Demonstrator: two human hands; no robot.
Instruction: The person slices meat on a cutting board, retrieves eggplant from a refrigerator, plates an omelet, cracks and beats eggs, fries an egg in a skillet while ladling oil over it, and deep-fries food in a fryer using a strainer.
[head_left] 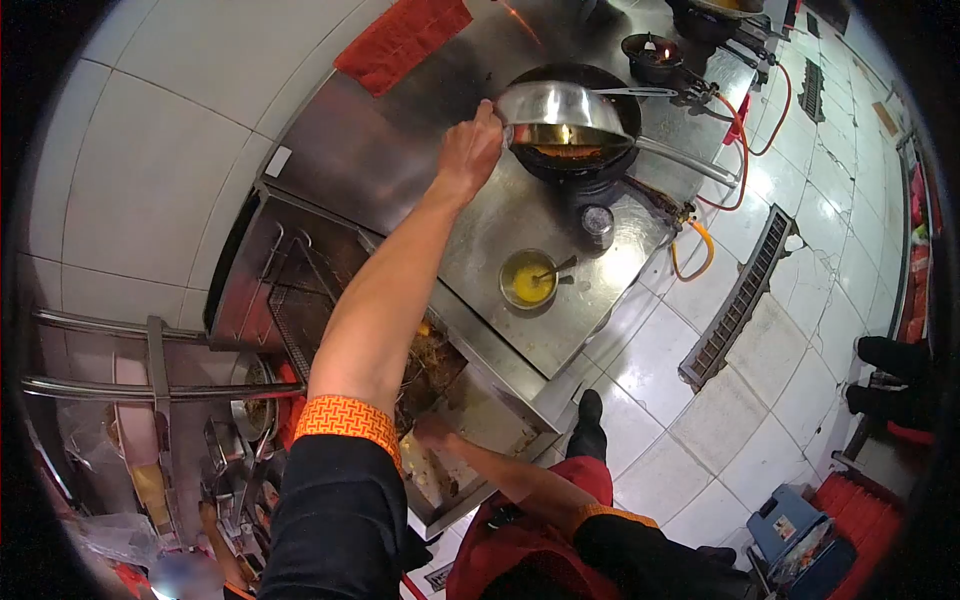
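At the upper middle, my left hand [472,150] is closed on the near side of a shiny steel pan [565,105]. The pan's long handle points right, and the pan is tilted over a dark wok [550,172]. Orange-brown food [570,152] shows in the wok below the rim. My right hand [432,434] is low over a metal tray [500,440] holding brown scraps; its fingers are blurred and partly hidden. Between the hands on the steel counter [490,240] stands a bowl of yellow liquid [530,283] with a utensil in it.
A small metal canister [597,225] stands below the wok. A lit burner [652,55] and gas hoses [745,150] lie upper right; a red cloth [400,45] sits at the top. A floor drain [735,300] crosses the tiles. Another person's legs [895,370] show at right.
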